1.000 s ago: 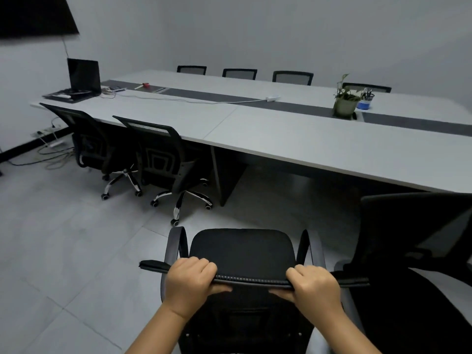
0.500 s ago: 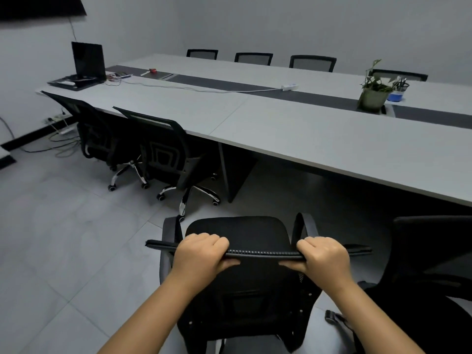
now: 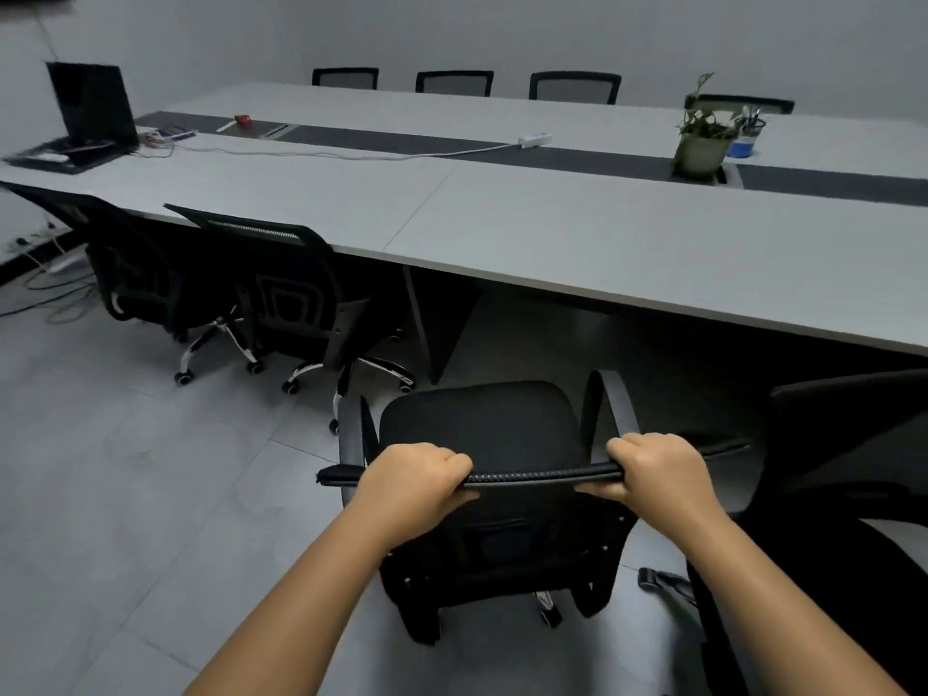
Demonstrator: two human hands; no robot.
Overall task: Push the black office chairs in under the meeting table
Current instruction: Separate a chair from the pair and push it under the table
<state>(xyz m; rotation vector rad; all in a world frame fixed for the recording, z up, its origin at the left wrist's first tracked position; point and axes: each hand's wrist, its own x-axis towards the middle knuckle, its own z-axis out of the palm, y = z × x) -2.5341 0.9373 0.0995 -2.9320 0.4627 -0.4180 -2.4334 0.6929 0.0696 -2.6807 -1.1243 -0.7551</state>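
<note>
Change since earlier: held chair (image 3: 482,434) now sits closer to the meeting table (image 3: 577,233), its seat front nearer the table's near edge than a second ago; both hands keep the same grip on the backrest top, and the arms reach further out.

Head view, left hand (image 3: 412,484): fingers curled over the top edge of the held chair's backrest, thumb under it on the near side, clamped on the rim left of centre.

Head view, right hand (image 3: 653,474): fingers wrapped over the same rim right of centre, thumb tucked below, clamped on it.

Head view, held chair: black, with grey armrests, facing the table, seat not yet under the tabletop, standing on the grey tiled floor (image 3: 125,494) just short of the table's near edge.

Head view, other chairs: two black chairs (image 3: 281,288) on the left are tucked against the table's near side, backs touching or just beside its edge; another black chair (image 3: 843,444) stands at the right, beside the held one and out from the table; four chair backs (image 3: 454,82) show along the far side.

Head view, tabletop: an open laptop (image 3: 93,103) at the far left end, a white power strip (image 3: 535,139) with its cable on the dark centre strip, a potted plant (image 3: 703,143) toward the right, a blue pen cup (image 3: 745,138) just beside it.

Head view, floor left: loose cables (image 3: 55,293) lie near the wall.
</note>
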